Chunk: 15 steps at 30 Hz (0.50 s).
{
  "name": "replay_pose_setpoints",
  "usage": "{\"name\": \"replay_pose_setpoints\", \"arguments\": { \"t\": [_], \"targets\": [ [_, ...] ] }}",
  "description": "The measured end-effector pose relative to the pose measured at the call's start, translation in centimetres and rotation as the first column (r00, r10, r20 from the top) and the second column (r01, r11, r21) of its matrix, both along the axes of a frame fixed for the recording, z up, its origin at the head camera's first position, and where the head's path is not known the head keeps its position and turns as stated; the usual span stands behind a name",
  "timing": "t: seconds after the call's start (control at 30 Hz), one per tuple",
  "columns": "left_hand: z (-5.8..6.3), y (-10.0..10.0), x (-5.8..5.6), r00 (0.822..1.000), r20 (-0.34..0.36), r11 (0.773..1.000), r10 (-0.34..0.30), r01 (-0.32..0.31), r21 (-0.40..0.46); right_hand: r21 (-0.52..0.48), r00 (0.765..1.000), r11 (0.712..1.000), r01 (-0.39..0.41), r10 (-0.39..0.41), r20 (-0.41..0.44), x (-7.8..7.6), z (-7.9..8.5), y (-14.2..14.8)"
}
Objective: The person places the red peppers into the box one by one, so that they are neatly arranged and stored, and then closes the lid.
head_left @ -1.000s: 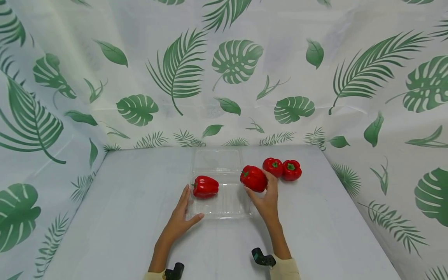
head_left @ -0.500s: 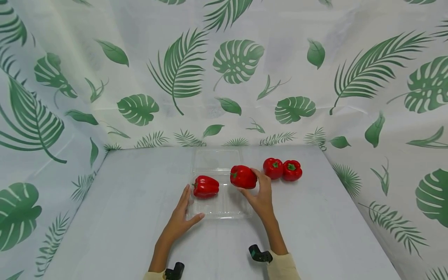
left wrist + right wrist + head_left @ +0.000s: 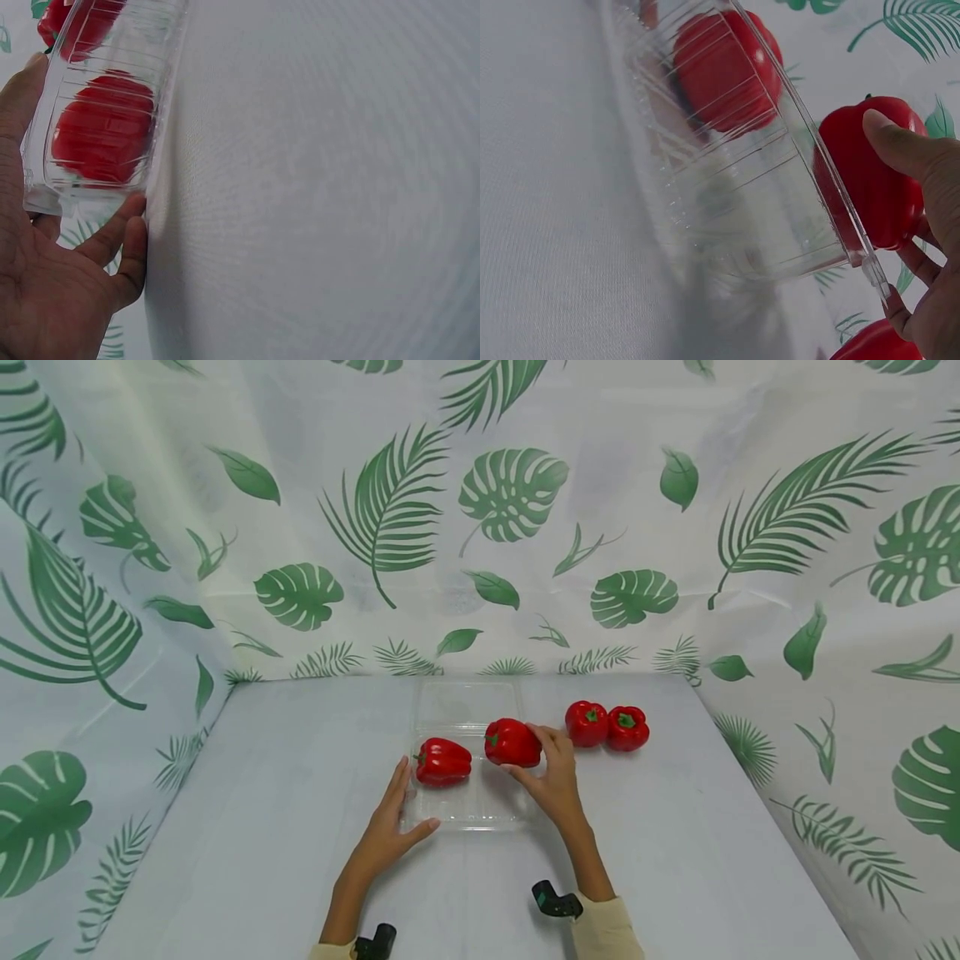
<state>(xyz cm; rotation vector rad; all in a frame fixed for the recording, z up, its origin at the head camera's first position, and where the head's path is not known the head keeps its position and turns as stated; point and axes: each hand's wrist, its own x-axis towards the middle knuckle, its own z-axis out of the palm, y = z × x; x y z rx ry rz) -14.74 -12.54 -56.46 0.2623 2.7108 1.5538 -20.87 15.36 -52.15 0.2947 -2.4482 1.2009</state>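
Observation:
A clear plastic clamshell container (image 3: 450, 814) lies unfolded on the table, its lid (image 3: 468, 703) laid back behind the tray. One red bell pepper (image 3: 443, 762) lies on its side in the tray's left half, stem to the left. My right hand (image 3: 557, 783) grips a second red bell pepper (image 3: 512, 743) from its right side between thumb and fingers. In the right wrist view the held pepper (image 3: 870, 172) overlaps the tray's rim. With fingers and thumb spread, my left hand (image 3: 386, 837) rests against the tray's left front corner.
Two more red bell peppers, one (image 3: 587, 723) beside the other (image 3: 627, 728), stand stem up at the right of the container. A leaf-patterned cloth (image 3: 510, 560) hangs behind the pale table (image 3: 285, 793) and at both sides.
My right hand has carried its bell pepper leftward, from the container's right edge to over the tray's right half, slightly lower in the latest half second. My left hand has stayed put.

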Motion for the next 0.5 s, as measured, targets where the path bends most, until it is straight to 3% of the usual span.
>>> {"name": "replay_pose_setpoints", "arguments": {
  "t": [0.23, 0.5],
  "targets": [
    [0.3, -0.1, 0.1, 1.0, 0.031, 1.0, 0.0, 0.0, 0.012, 0.095, 1.0, 0.995, 0.01, -0.012, 0.02, -0.1, 0.1, -0.4],
    [0.1, 0.0, 0.0, 1.0, -0.001, 1.0, -0.007, 0.007, 0.018, 0.206, 0.996, 0.978, 0.017, -0.034, 0.082, 0.0, 0.1, -1.1]
  ]
}}
